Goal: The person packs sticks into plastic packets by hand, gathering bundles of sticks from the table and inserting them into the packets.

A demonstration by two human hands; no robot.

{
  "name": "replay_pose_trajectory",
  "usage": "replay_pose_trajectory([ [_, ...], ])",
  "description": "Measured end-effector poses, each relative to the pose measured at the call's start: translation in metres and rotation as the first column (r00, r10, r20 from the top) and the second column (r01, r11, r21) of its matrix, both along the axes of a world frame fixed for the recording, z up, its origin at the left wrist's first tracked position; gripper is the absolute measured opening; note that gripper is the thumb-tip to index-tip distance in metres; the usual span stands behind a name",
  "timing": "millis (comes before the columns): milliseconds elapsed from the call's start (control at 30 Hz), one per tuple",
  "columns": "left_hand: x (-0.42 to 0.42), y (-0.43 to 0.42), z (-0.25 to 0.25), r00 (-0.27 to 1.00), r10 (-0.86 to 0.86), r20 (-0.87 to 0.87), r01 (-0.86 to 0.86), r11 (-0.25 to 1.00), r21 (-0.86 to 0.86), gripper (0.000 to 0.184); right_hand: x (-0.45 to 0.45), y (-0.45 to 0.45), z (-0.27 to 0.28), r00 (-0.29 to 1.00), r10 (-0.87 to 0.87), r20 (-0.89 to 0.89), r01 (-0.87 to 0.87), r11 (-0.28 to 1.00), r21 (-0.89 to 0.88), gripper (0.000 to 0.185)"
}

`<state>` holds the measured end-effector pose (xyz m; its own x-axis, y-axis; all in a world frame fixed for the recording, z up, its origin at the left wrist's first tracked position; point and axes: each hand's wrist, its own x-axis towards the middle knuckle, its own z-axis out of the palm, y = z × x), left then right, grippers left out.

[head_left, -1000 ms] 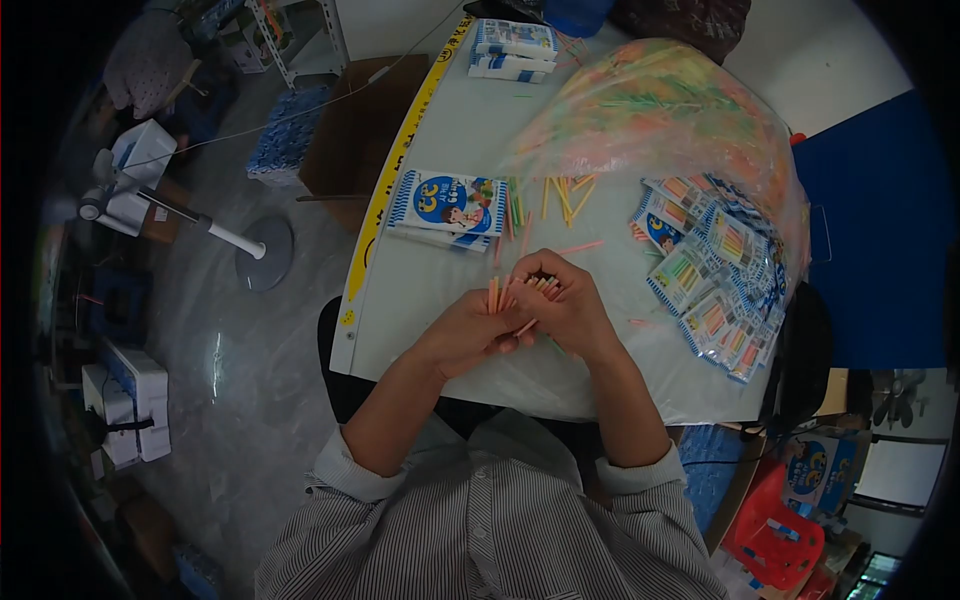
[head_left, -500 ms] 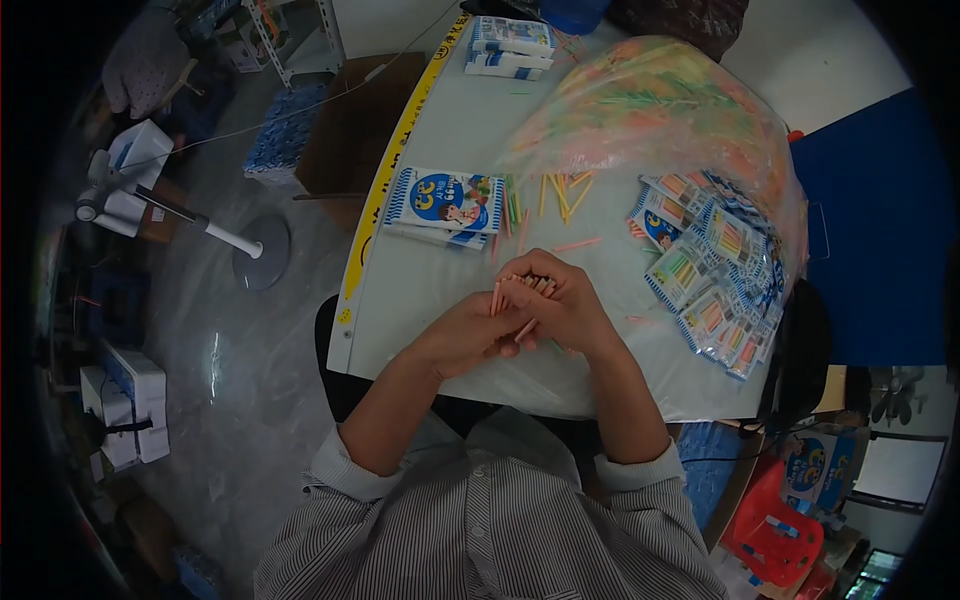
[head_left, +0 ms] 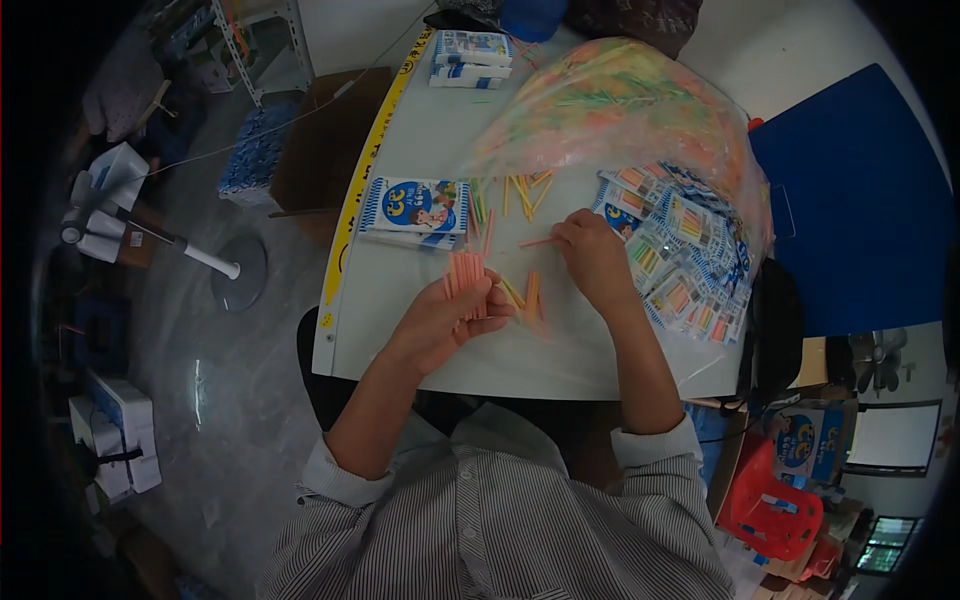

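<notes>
A bundle of thin pink sticks (head_left: 464, 282) stands in my left hand (head_left: 440, 318), the thumb pressed across it and the other fingers partly spread. To the right, my right hand (head_left: 592, 255) is closed, fingertips pinching the right end of a single pink stick (head_left: 536, 242) at the tabletop. Between the hands lie a few orange sticks (head_left: 533, 293) and a yellow stick (head_left: 512, 292). Beyond them are several loose yellow sticks (head_left: 527, 192) and green sticks (head_left: 478, 200). Blue-and-white printed packets (head_left: 415, 207) lie stacked just past my left hand.
A pile of filled packets (head_left: 685, 250) lies right of my right hand. Behind it bulges a large clear bag of colored sticks (head_left: 630, 105). More packets (head_left: 470, 58) sit at the far left of the table (head_left: 400, 345). A blue panel (head_left: 850, 210) stands at the right.
My hands were together around the sticks and have separated. The right moved right to a loose pink stick; the left keeps the pink bundle. Orange and yellow sticks now show between them. The view shifted slightly.
</notes>
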<state>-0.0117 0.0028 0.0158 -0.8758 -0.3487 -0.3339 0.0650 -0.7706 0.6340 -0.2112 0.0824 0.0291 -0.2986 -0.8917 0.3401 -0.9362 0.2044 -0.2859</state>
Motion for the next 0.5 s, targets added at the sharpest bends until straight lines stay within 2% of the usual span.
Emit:
replay_pose_trajectory([
  [167,0.000,0.007,0.004,0.995,0.101,-0.005,-0.100,0.993,0.068,0.023,0.015,0.006,0.004,0.994,-0.014,-0.104,0.020,0.998,0.064,0.007],
  [233,-0.001,0.009,0.002,0.986,0.162,-0.033,-0.157,0.981,0.112,0.024,0.034,0.011,0.015,0.990,-0.051,0.130,0.066,0.991,-0.116,0.008],
  [267,-0.003,0.012,0.005,0.985,0.169,-0.032,-0.165,0.980,0.114,0.024,0.047,0.014,0.023,0.991,-0.043,0.130,0.058,0.992,-0.114,0.008],
  [333,-0.005,0.016,0.012,0.973,0.231,-0.014,-0.227,0.965,0.134,0.023,0.077,0.019,0.033,0.895,0.069,0.441,0.036,0.974,-0.225,0.010],
  [367,-0.005,0.017,0.008,0.973,0.233,-0.013,-0.229,0.964,0.135,0.023,0.087,0.020,0.028,0.894,0.070,0.442,0.035,0.974,-0.224,0.010],
  [433,-0.007,0.020,0.001,0.954,0.250,-0.167,-0.221,0.960,0.173,0.021,0.099,0.022,0.018,0.927,0.122,0.354,-0.045,0.975,-0.218,0.013],
  [467,-0.008,0.022,0.000,0.954,0.250,-0.169,-0.221,0.960,0.173,0.021,0.103,0.028,0.015,0.928,0.122,0.353,-0.045,0.975,-0.219,0.013],
  [500,-0.008,0.023,0.000,0.932,0.320,-0.169,-0.286,0.938,0.196,0.020,0.107,0.032,0.012,0.940,0.108,0.324,-0.032,0.972,-0.231,0.016],
])
